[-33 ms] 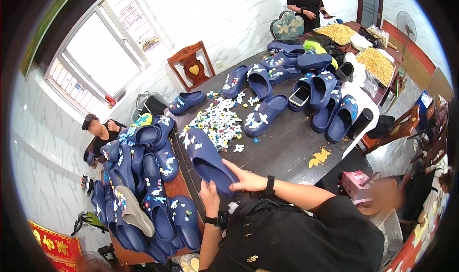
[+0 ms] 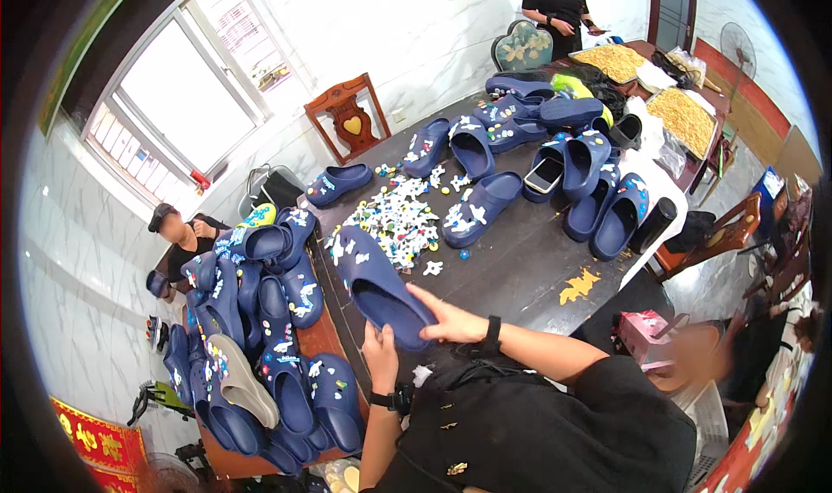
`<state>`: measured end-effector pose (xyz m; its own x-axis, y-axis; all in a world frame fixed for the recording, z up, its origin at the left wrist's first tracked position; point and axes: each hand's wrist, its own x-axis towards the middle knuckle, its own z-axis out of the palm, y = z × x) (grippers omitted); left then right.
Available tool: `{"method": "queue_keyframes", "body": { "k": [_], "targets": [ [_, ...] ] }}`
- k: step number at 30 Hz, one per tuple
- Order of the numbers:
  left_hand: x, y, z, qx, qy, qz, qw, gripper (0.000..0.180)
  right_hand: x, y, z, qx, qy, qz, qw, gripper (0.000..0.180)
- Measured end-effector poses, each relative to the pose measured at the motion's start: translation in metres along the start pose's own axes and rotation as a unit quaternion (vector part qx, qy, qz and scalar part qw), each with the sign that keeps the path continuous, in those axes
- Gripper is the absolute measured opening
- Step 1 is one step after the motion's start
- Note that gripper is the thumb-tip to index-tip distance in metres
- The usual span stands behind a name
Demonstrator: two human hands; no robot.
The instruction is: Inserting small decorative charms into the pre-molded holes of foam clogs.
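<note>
A dark blue clog (image 2: 373, 285) with white charms on its toe lies at the near edge of the dark table (image 2: 520, 268). My left hand (image 2: 380, 354), with a black watch on the wrist, grips the clog's heel end from below. My right hand (image 2: 451, 324), also with a black wristband, lies on the heel rim with its fingers spread over it. Just beyond the clog's toe a heap of small white and coloured charms (image 2: 399, 220) is scattered on the table.
Several blue clogs (image 2: 563, 164) stand across the far table, one with a phone (image 2: 544, 174) in it. A big pile of decorated clogs (image 2: 260, 346) fills a bench on the left, beside a seated person (image 2: 178, 233). Another person (image 2: 559, 3) stands behind the table's far end. A wooden chair (image 2: 347, 116) stands under the window.
</note>
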<state>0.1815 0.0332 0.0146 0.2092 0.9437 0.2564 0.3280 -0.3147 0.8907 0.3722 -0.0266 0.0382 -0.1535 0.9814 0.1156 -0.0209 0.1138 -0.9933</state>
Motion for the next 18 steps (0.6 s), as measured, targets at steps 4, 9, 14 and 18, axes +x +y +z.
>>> {"method": "queue_keyframes", "body": {
  "k": [4, 9, 14, 18],
  "targets": [
    [0.004, 0.024, -0.007, -0.129, -0.092, -0.04, 0.987, 0.053, -0.004, 0.012, -0.037, 0.245, 0.098, -0.049, 0.963, 0.085],
    [-0.001, -0.005, -0.024, -0.039, -0.088, -0.027, 0.995, 0.047, -0.023, -0.009, -0.112, 0.239, 0.344, -0.141, 0.897, 0.071],
    [-0.042, -0.065, -0.064, -0.039, -0.057, -0.077, 0.995, 0.037, -0.036, -0.026, -0.194, 0.253, 0.56, -0.218, 0.758, 0.067],
    [-0.066, -0.095, -0.083, -0.045, -0.059, -0.135, 0.988, 0.036, -0.057, 0.001, -0.292, 0.218, 0.647, -0.257, 0.684, 0.069]
  ]
}}
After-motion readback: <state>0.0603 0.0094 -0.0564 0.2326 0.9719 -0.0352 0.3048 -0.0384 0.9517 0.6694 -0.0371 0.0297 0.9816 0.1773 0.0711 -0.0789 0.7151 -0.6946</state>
